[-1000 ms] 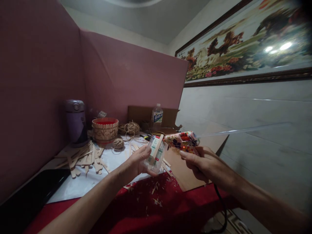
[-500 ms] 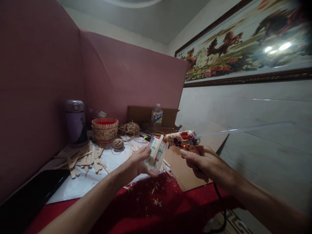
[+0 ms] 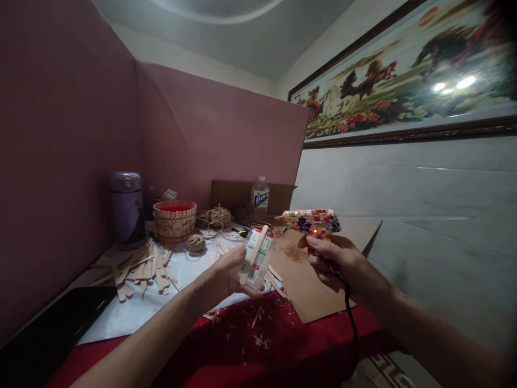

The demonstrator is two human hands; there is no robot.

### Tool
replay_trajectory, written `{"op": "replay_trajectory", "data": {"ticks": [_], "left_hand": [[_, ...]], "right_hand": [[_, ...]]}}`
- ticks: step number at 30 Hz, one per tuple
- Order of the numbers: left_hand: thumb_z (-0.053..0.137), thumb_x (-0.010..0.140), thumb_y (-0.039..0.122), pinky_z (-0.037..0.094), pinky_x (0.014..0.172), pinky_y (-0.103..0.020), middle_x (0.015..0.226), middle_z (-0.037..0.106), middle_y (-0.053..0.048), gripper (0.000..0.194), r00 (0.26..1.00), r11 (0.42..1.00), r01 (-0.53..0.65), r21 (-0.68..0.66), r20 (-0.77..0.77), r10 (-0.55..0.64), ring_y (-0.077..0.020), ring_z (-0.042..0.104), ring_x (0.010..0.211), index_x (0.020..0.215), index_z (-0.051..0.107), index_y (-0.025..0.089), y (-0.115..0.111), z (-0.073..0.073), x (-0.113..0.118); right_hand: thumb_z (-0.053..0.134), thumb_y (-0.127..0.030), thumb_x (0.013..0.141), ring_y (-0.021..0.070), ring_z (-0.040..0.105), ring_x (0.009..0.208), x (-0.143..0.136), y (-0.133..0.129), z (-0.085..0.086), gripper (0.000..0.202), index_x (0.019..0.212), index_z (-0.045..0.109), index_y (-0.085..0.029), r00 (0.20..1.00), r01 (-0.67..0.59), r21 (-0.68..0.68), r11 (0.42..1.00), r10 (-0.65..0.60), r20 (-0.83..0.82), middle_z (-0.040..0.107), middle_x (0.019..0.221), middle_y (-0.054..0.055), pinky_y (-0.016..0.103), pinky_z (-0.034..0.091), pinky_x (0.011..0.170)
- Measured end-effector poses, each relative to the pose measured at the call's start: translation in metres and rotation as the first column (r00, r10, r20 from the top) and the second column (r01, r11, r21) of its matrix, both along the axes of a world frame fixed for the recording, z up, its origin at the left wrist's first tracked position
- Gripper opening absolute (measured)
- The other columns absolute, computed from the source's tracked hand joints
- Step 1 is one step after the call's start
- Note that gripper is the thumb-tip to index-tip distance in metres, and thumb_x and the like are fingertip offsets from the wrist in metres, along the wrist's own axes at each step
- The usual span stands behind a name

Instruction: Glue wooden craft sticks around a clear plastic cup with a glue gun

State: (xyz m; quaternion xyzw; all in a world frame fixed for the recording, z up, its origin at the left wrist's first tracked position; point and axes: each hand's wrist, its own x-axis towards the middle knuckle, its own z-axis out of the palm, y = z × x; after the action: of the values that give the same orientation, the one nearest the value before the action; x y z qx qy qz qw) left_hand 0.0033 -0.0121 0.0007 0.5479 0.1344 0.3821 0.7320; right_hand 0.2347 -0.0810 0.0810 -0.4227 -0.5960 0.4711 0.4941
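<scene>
My left hand [image 3: 232, 272] is closed around a clear plastic box [image 3: 264, 257] with a green, white and red label. A single wooden craft stick [image 3: 254, 253] lies lengthwise across the face of the box. In my right hand [image 3: 333, 258] is a flower-patterned hot glue gun [image 3: 311, 220], its nozzle pointing left and a small red light glowing on it. A long clear glue stick [image 3: 404, 218] juts from its back, and a black cord [image 3: 350, 312] hangs below. The nozzle is apart from the box.
Loose craft sticks [image 3: 149, 264] lie on white sheeting at left, by a purple flask [image 3: 127, 210] and a stick-covered basket [image 3: 174, 223]. Twine [image 3: 214, 216], a plastic bottle [image 3: 259, 198] and cardboard [image 3: 319, 291] stand or lie beyond. Wood shavings [image 3: 260, 340] litter the red cloth [image 3: 226, 350].
The glue gun has moved right, away from the box, and its nozzle and glue stick are now more level. My left hand still holds the box, with the stick on it.
</scene>
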Motion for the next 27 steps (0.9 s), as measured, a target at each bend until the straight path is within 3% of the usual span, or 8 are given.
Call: {"op": "replay_trajectory", "data": {"ticks": [6,12,14,16,19,21,24,27], "left_hand": [[0.052,0.088,0.045,0.055,0.067,-0.032,0.108,0.06,-0.014,0.048,0.996,0.998,-0.065,0.026,-0.067,0.067,-0.022,0.063,0.087,0.129,0.052,0.02,-0.002,0.002,-0.001],[0.058,0.085,0.042,0.056,0.07,-0.033,0.112,0.059,-0.013,0.047,0.985,0.985,-0.164,0.05,-0.038,0.166,-0.0219,0.061,0.09,0.126,0.054,0.019,-0.002,0.006,-0.001],[0.057,0.086,0.041,0.056,0.073,-0.037,0.118,0.058,-0.012,0.045,0.975,0.974,-0.224,0.036,0.004,0.224,-0.0226,0.061,0.093,0.126,0.055,0.02,-0.001,0.007,-0.002],[0.058,0.086,0.04,0.057,0.077,-0.04,0.121,0.058,-0.012,0.044,0.959,0.959,-0.283,0.018,0.03,0.283,-0.0236,0.061,0.096,0.124,0.056,0.02,-0.001,0.01,-0.004],[0.059,0.085,0.042,0.057,0.078,-0.043,0.118,0.061,-0.012,0.043,0.937,0.938,-0.347,-0.013,0.045,0.347,-0.0251,0.063,0.096,0.121,0.059,0.018,-0.003,0.017,-0.006],[0.06,0.084,0.042,0.058,0.077,-0.042,0.113,0.064,-0.012,0.042,0.928,0.929,-0.369,-0.029,0.046,0.37,-0.0252,0.064,0.093,0.119,0.06,0.018,-0.003,0.02,-0.007],[0.062,0.082,0.042,0.058,0.073,-0.038,0.109,0.066,-0.011,0.041,0.914,0.916,-0.4,-0.04,0.05,0.402,-0.0238,0.065,0.089,0.116,0.062,0.018,-0.003,0.022,-0.007],[0.063,0.081,0.041,0.059,0.069,-0.035,0.108,0.066,-0.01,0.039,0.895,0.898,-0.439,-0.031,0.072,0.44,-0.0223,0.065,0.087,0.113,0.064,0.019,-0.003,0.022,-0.006]], "right_hand": [[0.064,-0.047,0.08,0.0045,0.029,0.039,0.009,0.001,0.002,0.032,0.077,0.049,-0.019,0.989,-0.044,0.079,0.996,0.054,-0.135,0.038,0.053,-0.008,0.018,0.021,0.035],[0.058,-0.057,0.081,0.0069,0.036,0.041,0.034,0.031,-0.017,0.04,0.079,0.051,-0.018,0.945,0.147,0.128,0.981,-0.178,0.273,0.046,0.06,-0.004,0.021,0.026,0.036],[0.051,-0.059,0.084,0.0121,0.047,0.049,0.048,0.043,-0.032,0.043,0.088,0.055,-0.017,0.859,0.16,0.182,0.97,-0.228,0.458,0.054,0.067,0.0,0.024,0.036,0.043],[0.046,-0.054,0.089,0.0206,0.061,0.072,0.063,0.053,-0.049,0.041,0.102,0.059,-0.017,0.695,0.163,0.318,0.934,-0.337,0.635,0.066,0.086,0.008,0.031,0.047,0.06],[0.038,-0.039,0.094,0.0287,0.063,0.1,0.082,0.065,-0.076,0.043,0.125,0.056,-0.017,0.402,0.049,0.362,0.931,-0.35,0.846,0.066,0.116,0.016,0.04,0.047,0.084],[0.037,-0.036,0.094,0.0316,0.059,0.113,0.091,0.07,-0.088,0.047,0.135,0.05,-0.016,0.278,-0.012,0.357,0.934,-0.34,0.898,0.06,0.131,0.017,0.044,0.043,0.094],[0.038,-0.037,0.094,0.0309,0.056,0.119,0.095,0.073,-0.093,0.049,0.139,0.046,-0.019,0.217,-0.076,0.341,0.937,-0.318,0.923,0.055,0.138,0.014,0.045,0.041,0.098],[0.043,-0.03,0.092,0.0295,0.056,0.117,0.082,0.071,-0.081,0.041,0.128,0.058,-0.018,0.219,-0.109,0.432,0.895,-0.403,0.889,0.061,0.129,0.015,0.042,0.041,0.097]]}}
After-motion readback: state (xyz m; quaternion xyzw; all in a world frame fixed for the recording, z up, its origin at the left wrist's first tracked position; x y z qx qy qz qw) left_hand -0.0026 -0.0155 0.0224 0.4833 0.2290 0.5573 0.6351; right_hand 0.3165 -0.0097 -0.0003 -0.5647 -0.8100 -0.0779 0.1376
